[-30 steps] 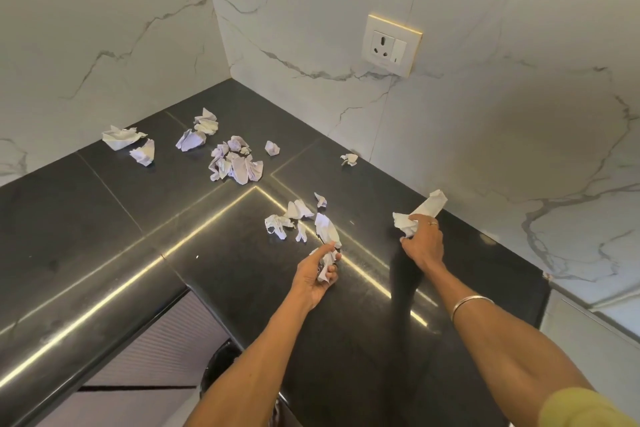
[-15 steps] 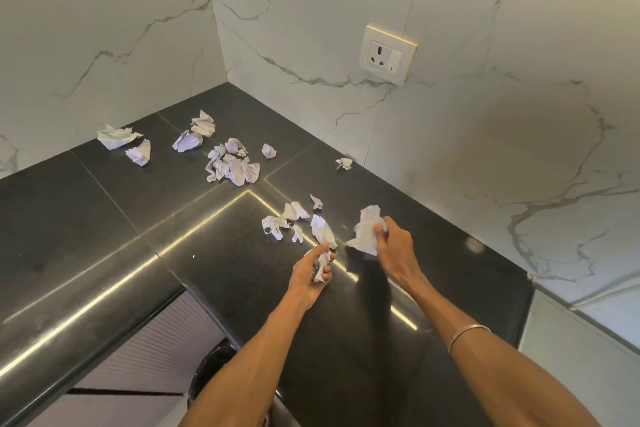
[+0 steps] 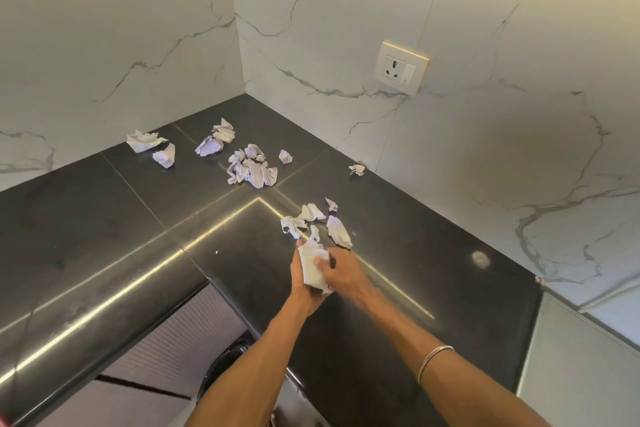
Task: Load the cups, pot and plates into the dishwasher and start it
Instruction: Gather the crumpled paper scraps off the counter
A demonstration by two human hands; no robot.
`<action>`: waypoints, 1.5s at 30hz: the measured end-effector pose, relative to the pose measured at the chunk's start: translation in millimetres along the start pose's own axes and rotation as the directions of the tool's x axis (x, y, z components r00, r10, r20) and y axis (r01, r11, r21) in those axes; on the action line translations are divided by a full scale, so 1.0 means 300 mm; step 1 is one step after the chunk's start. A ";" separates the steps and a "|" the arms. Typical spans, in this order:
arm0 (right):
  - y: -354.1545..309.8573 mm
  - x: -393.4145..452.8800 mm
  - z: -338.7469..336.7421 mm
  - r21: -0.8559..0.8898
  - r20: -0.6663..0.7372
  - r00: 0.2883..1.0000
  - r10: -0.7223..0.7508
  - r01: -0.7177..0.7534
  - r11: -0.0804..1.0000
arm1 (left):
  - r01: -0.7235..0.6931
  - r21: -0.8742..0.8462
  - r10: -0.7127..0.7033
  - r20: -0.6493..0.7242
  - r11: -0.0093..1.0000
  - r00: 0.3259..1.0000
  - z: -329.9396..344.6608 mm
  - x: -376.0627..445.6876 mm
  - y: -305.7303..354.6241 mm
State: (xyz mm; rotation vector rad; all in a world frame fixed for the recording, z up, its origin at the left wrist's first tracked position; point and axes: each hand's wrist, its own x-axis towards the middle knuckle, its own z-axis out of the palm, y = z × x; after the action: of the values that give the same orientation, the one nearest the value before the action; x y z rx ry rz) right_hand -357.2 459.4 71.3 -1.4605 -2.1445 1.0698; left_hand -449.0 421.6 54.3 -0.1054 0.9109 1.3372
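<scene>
Both hands [image 3: 313,274] curled round one paper wad [image 3: 312,269] — loose scraps [image 3: 313,218] just beyond, toward bench [image 3: 104,236] corner; no dishes visible.

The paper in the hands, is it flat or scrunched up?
Scrunched up. The white paper wad is a lumpy bundle, gripped by the left hand and right hand together above the black counter.

Your left hand [image 3: 298,282] and right hand [image 3: 343,274] grip a crumpled white paper wad [image 3: 313,270] between them, just above the black counter [image 3: 104,236]; more white paper scraps [image 3: 313,220] lie scattered beyond it
</scene>
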 end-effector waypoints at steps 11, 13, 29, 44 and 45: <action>-0.090 0.019 0.128 -0.182 -0.160 0.983 -0.085 0.055 0.982 | -0.025 0.027 0.023 0.050 0.999 0.998 -0.131 -0.090 0.089; -0.107 0.018 0.131 -0.202 -0.137 0.983 -0.121 0.092 0.975 | -0.039 0.104 0.035 0.040 0.994 0.999 -0.130 -0.088 0.099; -0.077 0.130 0.032 -0.133 -0.317 0.939 -0.130 0.091 0.987 | -0.132 -0.015 0.130 -0.113 0.991 0.985 -0.146 0.010 0.288; -0.027 0.275 0.103 -0.424 -0.234 0.969 0.084 -0.179 0.888 | -0.170 -0.003 0.169 -0.091 0.985 0.981 -0.167 -0.023 0.266; -0.030 0.273 0.113 -0.434 -0.244 0.966 0.087 -0.189 0.881 | -0.170 0.000 0.169 -0.094 0.985 0.981 -0.169 -0.020 0.265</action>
State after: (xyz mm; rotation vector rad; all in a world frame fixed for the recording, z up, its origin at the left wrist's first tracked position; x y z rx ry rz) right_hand -418.8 518.0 44.5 -1.8608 -2.2475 0.4217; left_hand -542.8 411.1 57.7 -0.0992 1.0114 1.5042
